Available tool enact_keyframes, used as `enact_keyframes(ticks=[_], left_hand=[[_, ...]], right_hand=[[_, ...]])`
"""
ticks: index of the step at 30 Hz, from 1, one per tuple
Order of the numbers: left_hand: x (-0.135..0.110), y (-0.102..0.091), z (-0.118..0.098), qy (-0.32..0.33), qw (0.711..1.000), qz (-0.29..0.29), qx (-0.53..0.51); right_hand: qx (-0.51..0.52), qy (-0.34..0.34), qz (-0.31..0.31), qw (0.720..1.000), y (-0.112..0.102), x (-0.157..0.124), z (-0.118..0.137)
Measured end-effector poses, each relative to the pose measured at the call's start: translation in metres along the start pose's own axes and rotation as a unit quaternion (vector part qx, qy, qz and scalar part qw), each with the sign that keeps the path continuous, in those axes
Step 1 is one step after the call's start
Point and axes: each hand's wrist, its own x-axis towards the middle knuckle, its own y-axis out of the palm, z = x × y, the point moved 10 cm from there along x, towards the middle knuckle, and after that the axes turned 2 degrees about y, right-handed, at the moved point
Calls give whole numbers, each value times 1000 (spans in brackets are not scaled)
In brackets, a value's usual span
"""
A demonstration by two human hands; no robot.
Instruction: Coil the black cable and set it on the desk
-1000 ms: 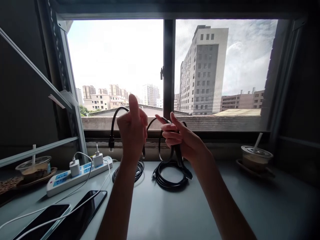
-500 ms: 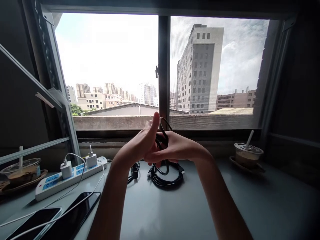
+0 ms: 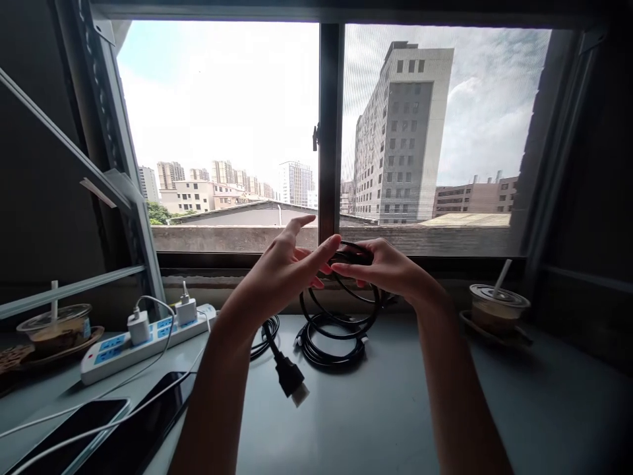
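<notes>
A coiled black HDMI cable [image 3: 378, 307] hangs in loops from my right hand [image 3: 390, 267], whose thumb and fingers are closed on the upper strands. My left hand [image 3: 287, 264] is just left of the coil, thumb and index finger stretched out, the other fingers partly curled behind. A black HDMI plug [image 3: 291, 376] dangles below my left hand, its short length of cable passing up behind that hand. How the left fingers grip it is hidden. Below the loops, another coiled black cable [image 3: 329, 359] lies on the table, with a smaller black cable coil [image 3: 271, 328] to its left.
On the left of the table [image 3: 336, 435] are a white power strip [image 3: 148, 346] with chargers, white cords and two phones [image 3: 93, 422]. Iced drinks stand at the far left [image 3: 59, 330] and right [image 3: 496, 310]. A window frame [image 3: 330, 132] rises behind.
My hands have moved apart from their overlapped position, and the right has shifted right. The cable loops have spread wider, and the HDMI plug now hangs below my left hand.
</notes>
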Motion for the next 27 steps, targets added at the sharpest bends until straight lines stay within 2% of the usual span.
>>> enact_keyframes(ticks=[4, 8, 11, 14, 17, 19, 23, 27], left_hand=[[0, -4, -1, 15, 999, -5, 48], [-2, 4, -8, 72, 991, 26, 108], [-4, 12, -15, 149, 975, 23, 166], [0, 22, -12, 182, 964, 23, 193], [13, 28, 1, 153, 968, 21, 197], [22, 29, 10, 129, 973, 11, 190], [32, 23, 16, 130, 975, -41, 177], [37, 5, 28, 121, 980, -113, 108]], right_hand=[[-74, 70, 1, 995, -14, -6, -23], [-158, 105, -90, 978, -33, -8, -24], [-195, 49, -150, 968, -33, -9, -1], [-187, -14, -157, 970, -21, -13, 24], [-155, -57, -107, 980, -4, -16, 39], [-162, -67, -102, 979, 0, -19, 45], [-172, -64, -150, 971, -10, -22, 49], [-106, -85, -195, 971, -23, -27, 55]])
